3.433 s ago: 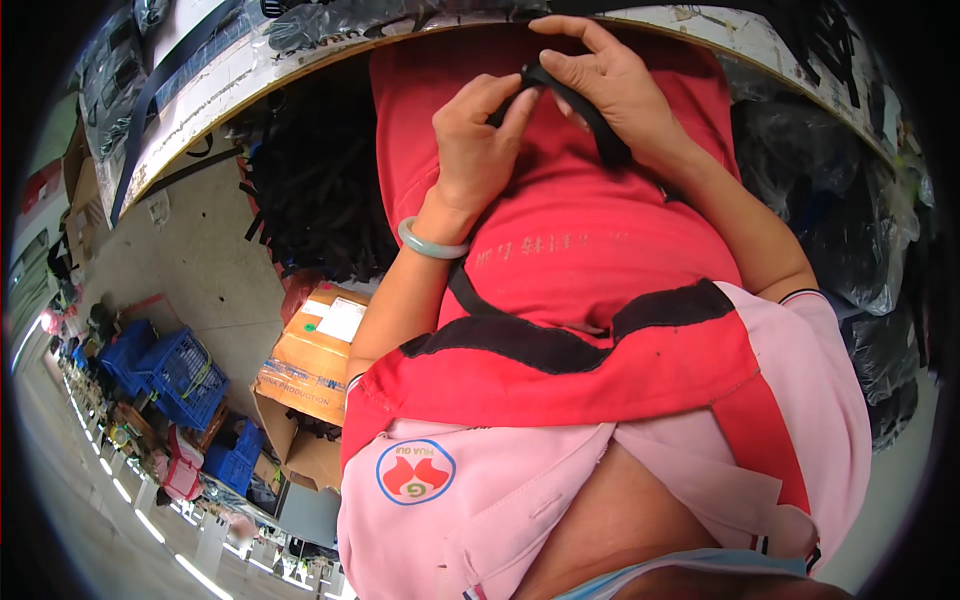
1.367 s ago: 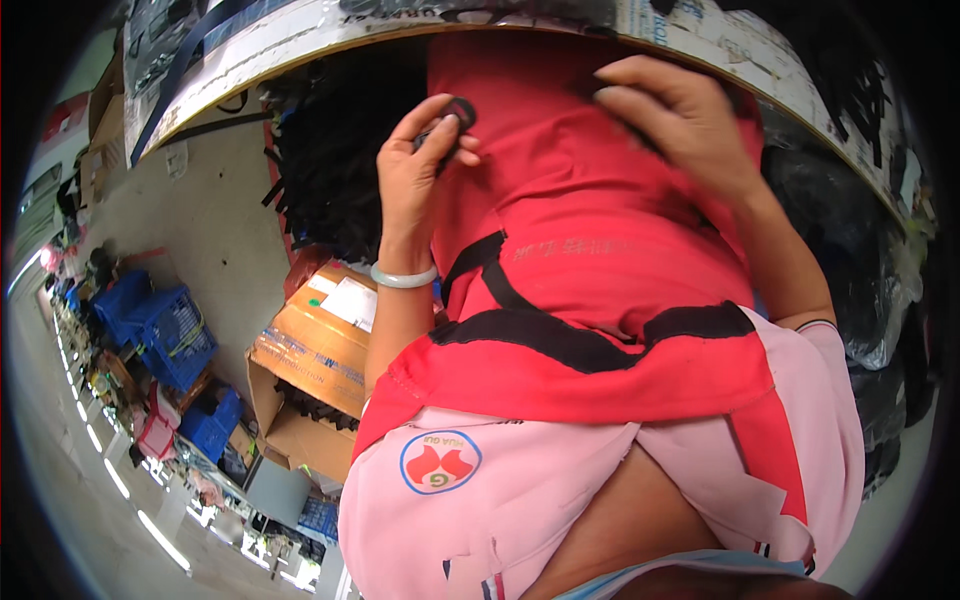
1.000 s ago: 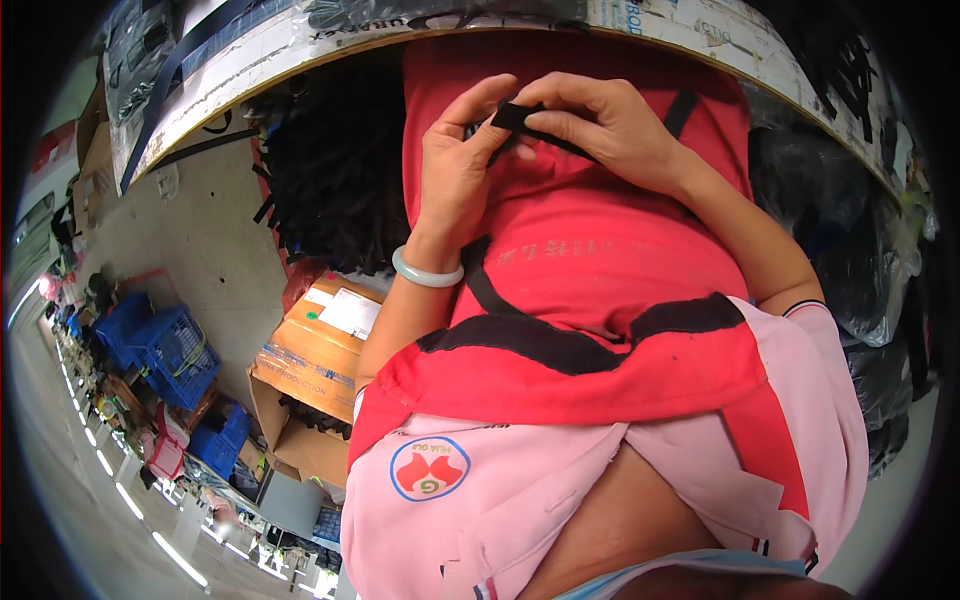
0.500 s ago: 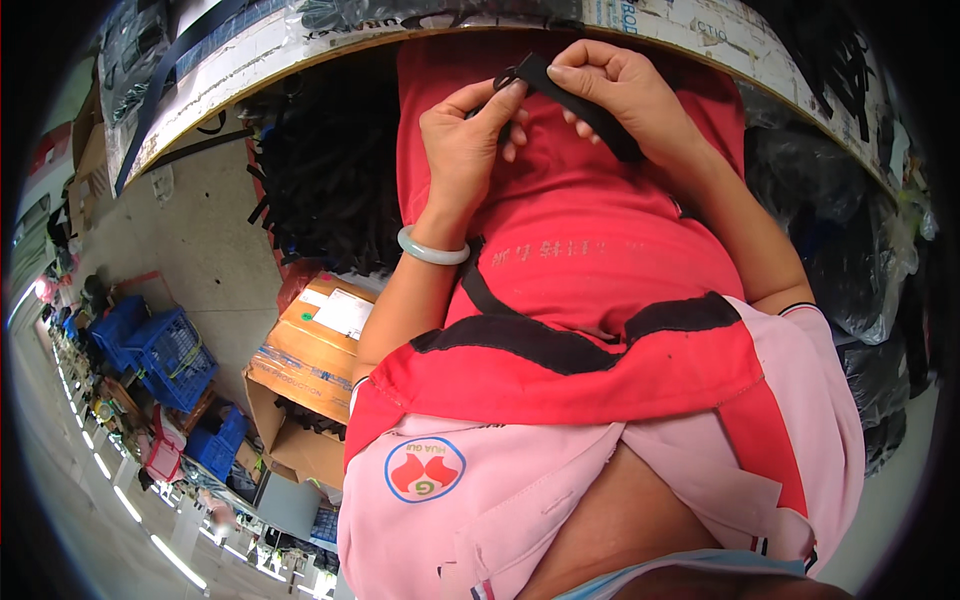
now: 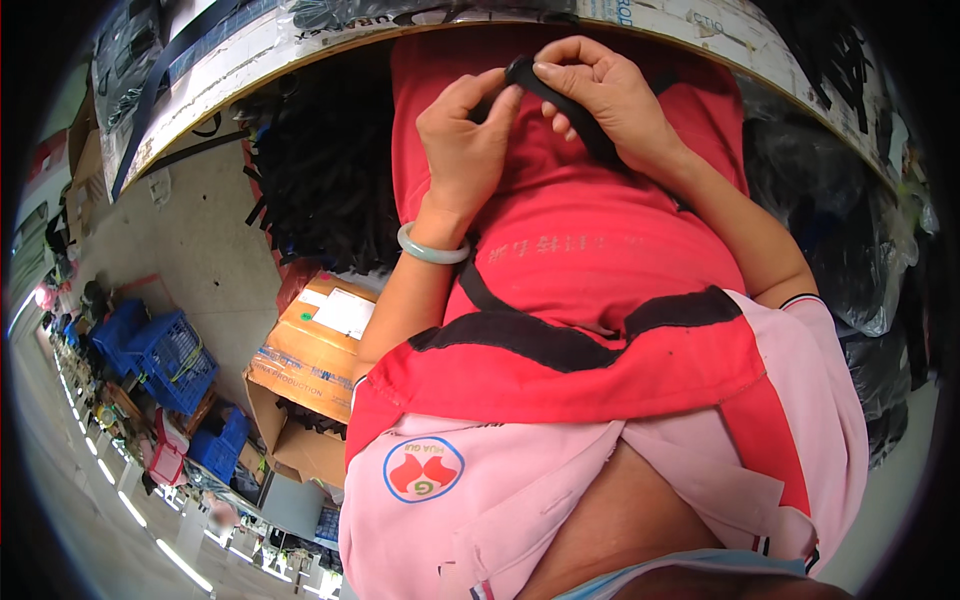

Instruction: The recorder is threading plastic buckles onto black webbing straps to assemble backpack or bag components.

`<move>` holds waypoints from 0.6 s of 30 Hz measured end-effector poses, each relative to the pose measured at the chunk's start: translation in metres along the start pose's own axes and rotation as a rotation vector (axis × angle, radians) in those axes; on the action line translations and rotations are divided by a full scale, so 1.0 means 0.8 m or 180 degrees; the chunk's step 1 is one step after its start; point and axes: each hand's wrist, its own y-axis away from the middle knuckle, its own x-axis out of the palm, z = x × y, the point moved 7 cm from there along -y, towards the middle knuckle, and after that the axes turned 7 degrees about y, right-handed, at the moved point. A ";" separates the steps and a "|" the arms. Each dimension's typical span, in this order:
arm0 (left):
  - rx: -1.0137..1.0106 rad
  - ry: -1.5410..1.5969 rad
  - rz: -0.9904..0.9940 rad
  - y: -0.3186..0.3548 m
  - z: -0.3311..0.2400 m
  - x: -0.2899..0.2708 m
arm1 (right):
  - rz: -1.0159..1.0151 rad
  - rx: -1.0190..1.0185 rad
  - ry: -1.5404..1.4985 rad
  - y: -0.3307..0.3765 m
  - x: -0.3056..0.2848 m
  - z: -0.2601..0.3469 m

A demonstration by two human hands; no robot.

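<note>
A black webbing strap [image 5: 590, 125] is held up over my red apron, near the table's edge. Its upper end carries a small dark piece [image 5: 518, 70], perhaps a ring or buckle, too small to make out. Thumb and forefinger of my left hand [image 5: 465, 145] are pinched at that end. My right hand [image 5: 612, 100] grips the strap just beside it, thumb on top and fingers curled beneath. From there the strap slants down under my right palm, where part of it is hidden.
A white-topped table [image 5: 240, 75] curves across the far side. Under it on the left lies a heap of black straps [image 5: 320, 180]. An open cardboard box [image 5: 300, 365] stands by my left elbow, blue crates [image 5: 175, 360] farther left. Plastic-wrapped dark bundles [image 5: 830, 230] lie at right.
My right hand has moved slightly left, closer to my left fingertips. The strap's end has turned, and the ring-like piece at it shows less now.
</note>
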 end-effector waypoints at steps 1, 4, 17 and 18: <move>-0.0380 0.0435 -0.0072 0.002 0.012 -0.001 | -0.0084 -0.0182 -0.0066 0.000 -0.001 0.005; 0.0616 -0.0250 0.0146 0.004 -0.019 0.007 | 0.0013 -0.0073 -0.0086 -0.005 -0.001 0.001; -0.2026 0.2967 0.0265 0.007 0.025 0.025 | -0.0063 -0.2328 0.1875 0.035 0.010 0.076; -0.1799 0.2881 0.0305 0.000 0.013 0.025 | -0.0071 -0.2327 0.1883 0.035 0.008 0.079</move>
